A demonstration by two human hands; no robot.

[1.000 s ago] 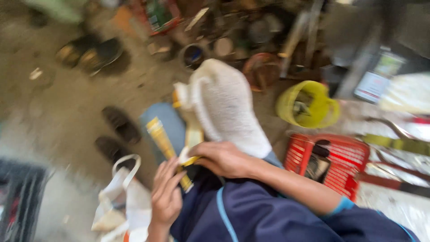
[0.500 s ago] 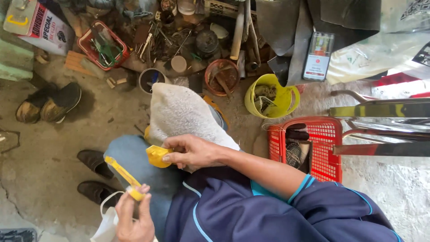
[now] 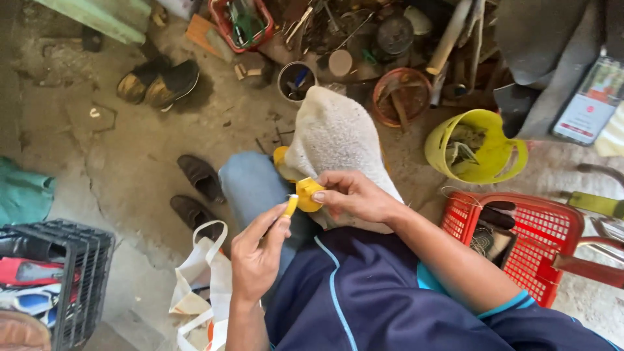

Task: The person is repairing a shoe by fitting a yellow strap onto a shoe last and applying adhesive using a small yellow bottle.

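My right hand (image 3: 354,194) pinches a small round yellow piece (image 3: 307,193) against a white knitted cloth (image 3: 338,140) draped over my knee. My left hand (image 3: 259,250) grips a thin yellow tool (image 3: 290,205), whose tip touches the round piece from the lower left. Both hands meet above my lap, over blue jeans and a dark blue top. The tool's handle is hidden inside my left fist.
A red plastic basket (image 3: 539,227) sits at right, a yellow bucket (image 3: 478,146) behind it. Tins, a rusty bowl (image 3: 403,97) and scrap tools crowd the far floor. A white bag (image 3: 198,273) and black crate (image 3: 78,260) lie at left, shoes (image 3: 159,81) beyond.
My left hand has come up and to the right, bringing the yellow tool's tip against the round piece. The view has shifted and my right hand stays on the piece.
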